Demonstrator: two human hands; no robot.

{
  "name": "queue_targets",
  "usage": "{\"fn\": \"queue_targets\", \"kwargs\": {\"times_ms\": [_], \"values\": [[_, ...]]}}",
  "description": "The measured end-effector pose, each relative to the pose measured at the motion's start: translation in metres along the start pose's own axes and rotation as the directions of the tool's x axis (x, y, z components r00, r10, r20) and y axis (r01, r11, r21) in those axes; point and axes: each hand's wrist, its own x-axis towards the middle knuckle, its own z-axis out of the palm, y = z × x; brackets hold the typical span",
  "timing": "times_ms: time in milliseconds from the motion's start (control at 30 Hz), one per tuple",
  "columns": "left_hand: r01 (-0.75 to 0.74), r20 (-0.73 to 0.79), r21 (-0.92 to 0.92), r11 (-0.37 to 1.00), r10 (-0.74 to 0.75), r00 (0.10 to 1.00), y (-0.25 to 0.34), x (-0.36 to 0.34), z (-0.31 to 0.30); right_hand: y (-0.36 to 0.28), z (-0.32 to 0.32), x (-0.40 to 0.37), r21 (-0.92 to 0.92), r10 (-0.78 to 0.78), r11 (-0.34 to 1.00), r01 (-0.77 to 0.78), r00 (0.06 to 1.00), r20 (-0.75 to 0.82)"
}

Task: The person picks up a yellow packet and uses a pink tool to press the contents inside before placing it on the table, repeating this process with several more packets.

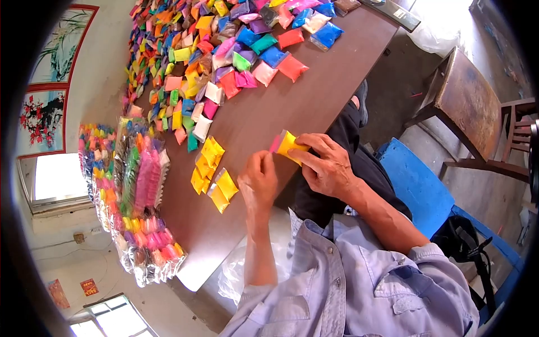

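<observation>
One broad brown table (331, 76) fills our view, running out ahead of both hands, and what a load it carries! Beyond the hands, out to the far left, we get a great heap of coloured packets (208, 62): red, blue, green, orange, purple, pink, white and yellow, all jumbled together. Well to the left of the left hand, we spot clear bags (146, 174), crammed with more coloured packets and standing close against one another. Over to the right of the right hand, just beside the person's leg, we have a blue seat (415, 185).

Now the hands themselves! We see the right hand (328, 160) pinching, thumb and fingers narrow on a yellow packet (288, 145) at the table's near edge, squarely between the two hands. The left hand (259, 177) is curled, fingers bunched close to that packet's left end; whether it grips anything, we cannot tell.

Just left of the left hand, we find a small cluster of yellow packets (209, 157), with a pair of yellow packets (223, 190) lying nearer to it. And smallest of all, we catch a pink strip (275, 144) at the held packet's left end; its exact nature escapes us.
</observation>
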Motion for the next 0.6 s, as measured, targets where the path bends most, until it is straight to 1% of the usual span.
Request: {"fn": "queue_targets", "kwargs": {"times_ms": [67, 100, 167, 200, 267, 333, 367, 400, 433, 467, 500, 533, 600], "values": [[0.073, -0.008, 0.058, 0.996, -0.072, 0.997, -0.003, 0.008, -0.002, 0.000, -0.001, 0.001, -0.007, -0.006, 1.000, 0.006, 1.000, 0.006], [0.071, -0.008, 0.056, 0.996, -0.071, 0.997, -0.004, 0.010, -0.001, -0.001, -0.002, 0.001, -0.013, -0.002, 1.000, 0.002, 1.000, 0.003], [0.052, -0.095, 0.001, 0.999, -0.051, 0.994, -0.005, 0.015, 0.001, -0.002, -0.002, 0.000, -0.023, 0.004, 1.000, -0.004, 1.000, -0.006], [0.049, -0.092, 0.000, 0.999, -0.049, 0.995, -0.007, 0.017, 0.002, -0.002, -0.002, 0.000, -0.026, 0.010, 1.000, -0.011, 1.000, -0.026], [0.152, -0.118, -0.026, 0.988, -0.154, 0.981, -0.010, 0.019, 0.003, -0.002, -0.003, -0.002, -0.030, 0.019, 0.999, -0.021, 0.999, -0.044], [0.136, -0.132, -0.019, 0.991, -0.137, 0.982, -0.016, 0.019, 0.006, -0.001, -0.006, -0.002, 0.031, 0.088, 0.996, -0.086, 0.992, -0.096], [0.122, -0.145, -0.010, 0.992, -0.122, 0.982, -0.019, 0.019, 0.008, 0.000, -0.009, -0.001, 0.093, 0.157, 0.985, -0.144, 0.976, -0.154], [0.125, -0.146, -0.011, 0.992, -0.125, 0.981, -0.017, 0.020, 0.010, -0.001, -0.013, 0.003, 0.159, 0.228, 0.967, -0.197, 0.952, -0.205], [0.143, -0.134, -0.048, 0.989, -0.148, 0.980, -0.014, 0.020, 0.013, -0.001, -0.020, 0.006, 0.179, 0.310, 0.945, -0.273, 0.923, -0.226], [0.160, -0.123, -0.085, 0.983, -0.170, 0.978, -0.009, 0.021, 0.018, 0.003, -0.027, 0.009, 0.169, 0.340, 0.938, -0.302, 0.897, -0.283], [0.178, -0.080, -0.123, 0.976, -0.188, 0.979, 0.001, 0.024, 0.025, 0.004, -0.031, 0.011, 0.284, 0.495, 0.862, -0.420, 0.819, -0.291], [0.197, -0.037, -0.159, 0.967, -0.205, 0.978, 0.017, 0.027, 0.034, 0.003, -0.035, 0.014, 0.396, 0.637, 0.758, -0.519, 0.719, -0.276], [0.127, 0.089, -0.213, 0.969, -0.110, 0.990, 0.056, 0.037, 0.053, 0.011, -0.043, 0.025, 0.603, 0.647, 0.715, -0.354, 0.663, -0.378]]}}
